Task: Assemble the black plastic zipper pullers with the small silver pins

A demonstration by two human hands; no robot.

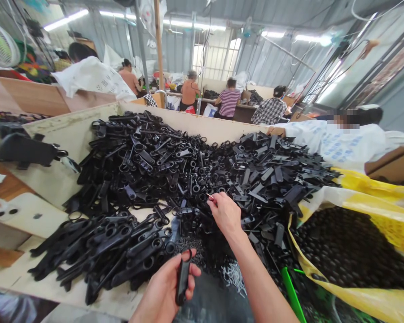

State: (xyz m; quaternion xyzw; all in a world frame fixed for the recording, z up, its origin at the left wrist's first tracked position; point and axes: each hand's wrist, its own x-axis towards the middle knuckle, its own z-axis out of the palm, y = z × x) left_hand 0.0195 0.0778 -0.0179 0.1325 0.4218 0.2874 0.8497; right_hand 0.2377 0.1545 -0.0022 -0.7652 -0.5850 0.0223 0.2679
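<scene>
My left hand (164, 285) is closed round a black plastic handle-shaped part (182, 282) with a ring at its upper end. Held upright, the part shows its flat face. My right hand (226, 214) reaches forward over the heap, thumb and forefinger pinched on a thin light pin (210, 196) that points up and left. Just past its fingertips lie small black ring parts (202, 197). Between my hands are a pile of small dark screws (190, 246) and a pile of silvery pins (234, 277).
Longer black handles (121, 242) lie stacked on the left. Flat black pieces (265, 166) heap up at the right, beside a yellow sack (366, 287) of small dark round pieces. A pale board wall (202, 123) bounds the heap. Several people sit working further back.
</scene>
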